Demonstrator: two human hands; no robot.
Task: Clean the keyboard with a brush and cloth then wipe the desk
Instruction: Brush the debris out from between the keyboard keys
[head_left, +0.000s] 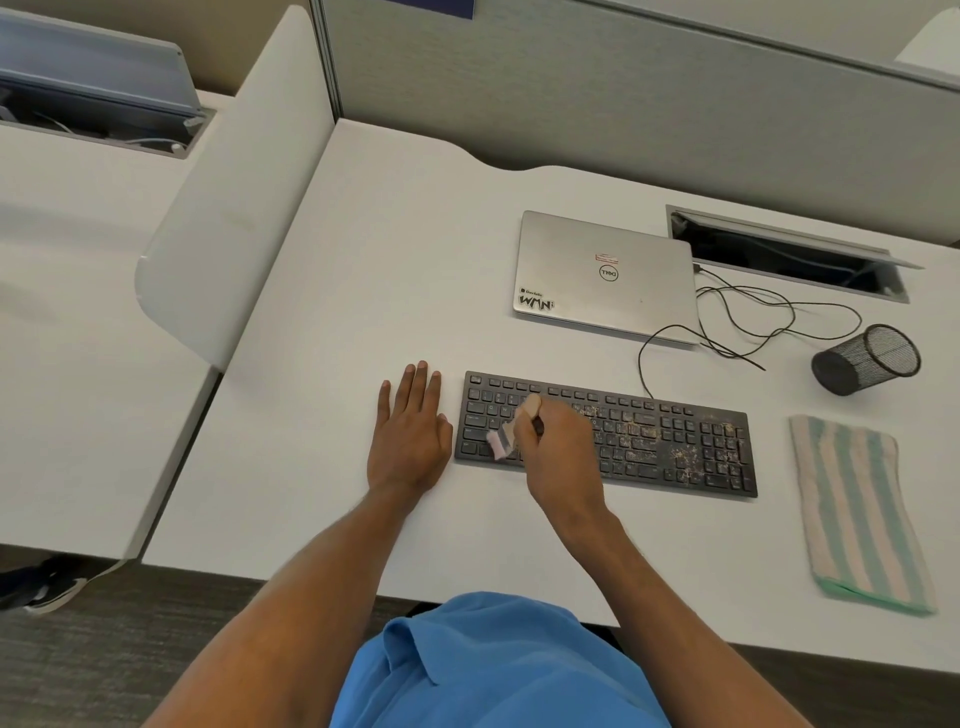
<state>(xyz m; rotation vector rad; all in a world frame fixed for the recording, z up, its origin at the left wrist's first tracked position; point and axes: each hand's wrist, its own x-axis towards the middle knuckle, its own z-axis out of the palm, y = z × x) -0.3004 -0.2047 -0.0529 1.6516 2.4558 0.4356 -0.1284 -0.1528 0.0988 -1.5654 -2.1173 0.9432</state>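
1. Black full-size keyboard (649, 436) lies flat on the white desk (363, 270), in front of the person, with a closed silver laptop (605, 275) beyond it.
2. Right hand (558, 447) grips a small wooden-handled brush with pale bristles (511, 428); the bristles rest on the keyboard's left keys.
3. Left hand (410, 431) is spread flat, palm down, on the desk just beside the keyboard's left end.
4. Left keys look mostly clean; pale crumbs cover the middle and right keys and the number pad. Judged: brushing well short of done.
5. Folded green-and-cream striped cloth (857, 509) lies untouched on the desk right of the keyboard. Cloth pass and desk wipe remain.
6. Black mesh pen cup (865, 358) lies tipped on its side.
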